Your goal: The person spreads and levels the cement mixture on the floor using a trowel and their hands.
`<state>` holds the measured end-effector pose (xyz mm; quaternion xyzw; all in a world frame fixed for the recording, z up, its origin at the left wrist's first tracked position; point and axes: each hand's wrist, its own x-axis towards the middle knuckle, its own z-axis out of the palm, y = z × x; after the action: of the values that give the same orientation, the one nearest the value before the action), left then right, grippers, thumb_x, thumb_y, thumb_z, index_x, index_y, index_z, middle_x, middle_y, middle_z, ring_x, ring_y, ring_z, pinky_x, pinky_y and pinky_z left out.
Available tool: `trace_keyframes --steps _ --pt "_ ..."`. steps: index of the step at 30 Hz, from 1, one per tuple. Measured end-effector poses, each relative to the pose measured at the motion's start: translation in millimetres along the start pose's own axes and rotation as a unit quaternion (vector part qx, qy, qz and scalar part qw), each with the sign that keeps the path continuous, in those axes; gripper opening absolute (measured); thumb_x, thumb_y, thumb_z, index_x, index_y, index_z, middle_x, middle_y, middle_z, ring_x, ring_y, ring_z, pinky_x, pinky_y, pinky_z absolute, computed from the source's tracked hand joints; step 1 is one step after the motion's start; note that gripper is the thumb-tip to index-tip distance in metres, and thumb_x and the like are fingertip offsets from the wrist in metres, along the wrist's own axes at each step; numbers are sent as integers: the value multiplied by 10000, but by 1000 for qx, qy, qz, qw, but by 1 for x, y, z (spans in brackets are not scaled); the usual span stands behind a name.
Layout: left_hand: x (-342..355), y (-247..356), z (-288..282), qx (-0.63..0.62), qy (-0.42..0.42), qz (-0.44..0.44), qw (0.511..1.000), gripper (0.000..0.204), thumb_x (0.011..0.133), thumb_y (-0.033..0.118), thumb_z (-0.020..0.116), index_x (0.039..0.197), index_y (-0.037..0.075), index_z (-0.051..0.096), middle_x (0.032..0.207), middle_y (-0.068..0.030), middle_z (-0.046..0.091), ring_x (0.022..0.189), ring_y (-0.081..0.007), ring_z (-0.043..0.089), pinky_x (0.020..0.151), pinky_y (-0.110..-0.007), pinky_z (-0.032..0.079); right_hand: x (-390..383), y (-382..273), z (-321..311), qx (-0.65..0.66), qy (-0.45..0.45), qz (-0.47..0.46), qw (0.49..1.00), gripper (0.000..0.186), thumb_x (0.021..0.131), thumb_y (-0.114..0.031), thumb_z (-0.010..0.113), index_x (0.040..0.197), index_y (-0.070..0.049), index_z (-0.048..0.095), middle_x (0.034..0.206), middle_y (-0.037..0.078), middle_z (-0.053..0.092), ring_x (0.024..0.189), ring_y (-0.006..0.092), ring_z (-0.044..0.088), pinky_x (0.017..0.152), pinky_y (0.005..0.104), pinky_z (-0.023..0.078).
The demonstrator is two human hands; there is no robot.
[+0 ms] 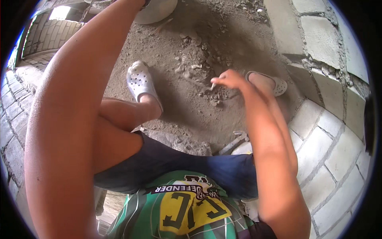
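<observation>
My right hand is closed on a short, pale stick-like piece, low over loose rubble and dirt between my feet. My left arm stretches up past the top edge, where the hand is cut off beside a white rounded container. A metal hammer-like tool lies below my right hand, next to my thigh, partly hidden.
My feet wear pale clogs. A block wall rises on the right, with pale blocks lower down. More blockwork lines the left. A rough concrete chunk sits behind my legs.
</observation>
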<state>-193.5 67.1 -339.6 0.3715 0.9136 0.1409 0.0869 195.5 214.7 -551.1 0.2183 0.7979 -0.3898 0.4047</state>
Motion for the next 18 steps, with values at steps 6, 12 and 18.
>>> trace_keyframes --steps 6,12,18 --pt "-3 7 -1 -2 -19 -25 999 842 1063 679 356 1113 -55 766 1185 -345 712 1220 -478 664 1068 -518 494 2 18 -54 28 27 54 998 663 836 -729 792 819 -66 789 639 37 640 574 143 613 560 326 490" --pt "-1 1 -8 1 -12 -17 1000 843 1062 683 363 1112 -56 765 1179 -339 716 1199 -482 671 1057 -524 499 -50 15 23 14 -195 20 980 524 784 -591 886 805 -73 812 687 37 688 583 137 613 538 336 488" --pt "4 3 1 17 0 -3 1000 847 1069 680 357 1077 -60 769 1125 -328 733 1146 -474 695 1026 -523 516 -47 52 20 -170 -186 30 967 539 697 -577 904 888 -77 837 792 96 773 719 225 715 680 393 538"
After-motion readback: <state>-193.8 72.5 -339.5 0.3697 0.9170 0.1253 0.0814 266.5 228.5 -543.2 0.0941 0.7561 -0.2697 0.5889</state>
